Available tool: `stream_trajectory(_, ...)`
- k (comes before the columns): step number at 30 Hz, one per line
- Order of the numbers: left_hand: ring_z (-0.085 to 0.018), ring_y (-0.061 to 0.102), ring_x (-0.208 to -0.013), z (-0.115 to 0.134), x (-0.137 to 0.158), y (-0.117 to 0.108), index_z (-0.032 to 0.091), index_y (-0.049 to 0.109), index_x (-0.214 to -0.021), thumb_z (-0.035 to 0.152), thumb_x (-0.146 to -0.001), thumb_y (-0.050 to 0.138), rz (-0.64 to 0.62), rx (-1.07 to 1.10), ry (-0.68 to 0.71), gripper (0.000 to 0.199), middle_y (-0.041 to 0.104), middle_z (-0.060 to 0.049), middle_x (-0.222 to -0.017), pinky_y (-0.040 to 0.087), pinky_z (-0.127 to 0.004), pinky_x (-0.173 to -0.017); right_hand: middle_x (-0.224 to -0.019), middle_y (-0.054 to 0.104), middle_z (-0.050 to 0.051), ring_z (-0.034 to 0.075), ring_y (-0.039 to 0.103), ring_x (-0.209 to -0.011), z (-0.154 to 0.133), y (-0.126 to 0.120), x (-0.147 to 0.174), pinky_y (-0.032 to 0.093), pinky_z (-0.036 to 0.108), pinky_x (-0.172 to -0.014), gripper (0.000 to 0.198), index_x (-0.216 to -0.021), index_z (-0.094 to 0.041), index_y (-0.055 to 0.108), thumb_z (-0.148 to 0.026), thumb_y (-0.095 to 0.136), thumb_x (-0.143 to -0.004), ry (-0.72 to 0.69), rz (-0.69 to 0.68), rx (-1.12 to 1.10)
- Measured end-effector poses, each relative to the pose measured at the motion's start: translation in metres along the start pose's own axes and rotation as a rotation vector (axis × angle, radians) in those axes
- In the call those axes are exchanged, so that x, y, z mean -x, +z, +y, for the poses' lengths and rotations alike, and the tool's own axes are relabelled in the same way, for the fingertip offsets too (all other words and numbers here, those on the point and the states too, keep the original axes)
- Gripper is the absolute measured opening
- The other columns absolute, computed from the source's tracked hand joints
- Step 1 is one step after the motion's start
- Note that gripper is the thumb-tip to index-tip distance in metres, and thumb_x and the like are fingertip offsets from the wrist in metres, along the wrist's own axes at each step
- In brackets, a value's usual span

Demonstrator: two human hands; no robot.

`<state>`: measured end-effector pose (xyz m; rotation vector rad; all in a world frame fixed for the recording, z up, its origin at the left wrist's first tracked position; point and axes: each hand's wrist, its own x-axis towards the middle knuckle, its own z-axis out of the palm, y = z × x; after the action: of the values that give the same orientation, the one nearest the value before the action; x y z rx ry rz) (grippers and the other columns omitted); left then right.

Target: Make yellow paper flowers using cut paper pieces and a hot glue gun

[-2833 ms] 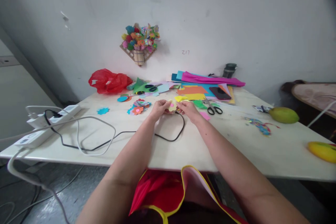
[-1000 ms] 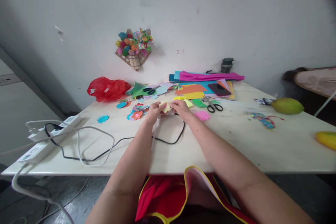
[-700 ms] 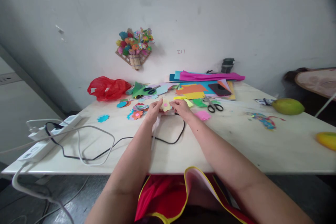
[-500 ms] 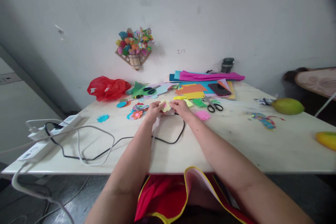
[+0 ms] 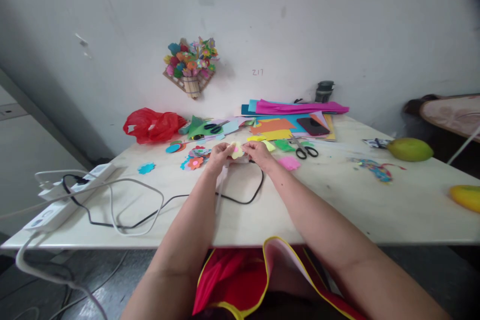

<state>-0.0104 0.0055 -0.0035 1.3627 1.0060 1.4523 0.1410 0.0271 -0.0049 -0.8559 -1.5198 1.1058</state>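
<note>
Between my hands is a pale yellow paper flower point(image 5: 236, 150) with a pink centre, held a little above the table. My left hand point(image 5: 221, 155) pinches its left edge. My right hand point(image 5: 258, 152) has thumb and finger closed at its right edge. Just beneath, partly hidden by the hands, is a whitish object with a black cord point(image 5: 243, 203) running from near it. To the left lies a pile of cut flowers, an orange flower point(image 5: 195, 162) among them. A single blue flower point(image 5: 146, 168) lies farther left. Pink paper point(image 5: 288, 163) is just right of my right hand.
Black-handled scissors point(image 5: 306, 152) lie to the right, with a phone point(image 5: 313, 126) on coloured sheets behind. A red plastic bag point(image 5: 153, 126) sits at the back left. A power strip point(image 5: 71, 199) with loose cables takes up the left edge. A green-yellow fruit point(image 5: 410, 150) rests at the right.
Both hands stay at the yellow flower, nearly in the same place. The whole view has shifted very slightly; nothing has been picked up or put down.
</note>
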Motion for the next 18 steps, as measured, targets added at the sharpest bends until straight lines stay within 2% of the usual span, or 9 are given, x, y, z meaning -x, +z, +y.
stream_trajectory(6,-0.010,0.053,-0.050,0.0033,0.0011,0.0009,0.013,0.056,-0.067,0.051,-0.063,0.064,-0.015,0.001,-0.004,0.038,0.057,-0.001,-0.058,0.045,-0.022,-0.049,-0.055,0.052,-0.002,0.009,0.045,-0.049,0.0000,-0.0004,0.0000,0.037,0.020,-0.044,0.023,-0.062,-0.016,0.057,-0.039,0.059,-0.063,-0.019,-0.006,-0.005)
stream_trajectory(13,-0.009,0.051,-0.045,0.0023,0.0026,0.0011,0.013,0.055,-0.064,0.043,-0.055,0.073,-0.121,-0.067,-0.060,0.037,0.056,0.000,-0.054,0.042,-0.021,-0.046,-0.055,0.053,-0.002,0.010,0.047,-0.051,0.0006,0.0001,0.0003,0.038,0.021,-0.044,0.022,-0.061,-0.016,0.057,-0.038,0.059,-0.062,-0.009,0.002,-0.010)
stream_trajectory(18,-0.009,0.051,-0.044,0.0025,0.0016,0.0013,0.012,0.057,-0.068,0.048,-0.057,0.070,-0.092,-0.045,-0.059,0.039,0.056,0.000,-0.054,0.043,-0.021,-0.046,-0.053,0.052,-0.003,0.008,0.043,-0.046,-0.0001,-0.0004,0.0005,0.036,0.021,-0.043,0.022,-0.061,-0.017,0.056,-0.038,0.059,-0.063,0.004,0.022,-0.014)
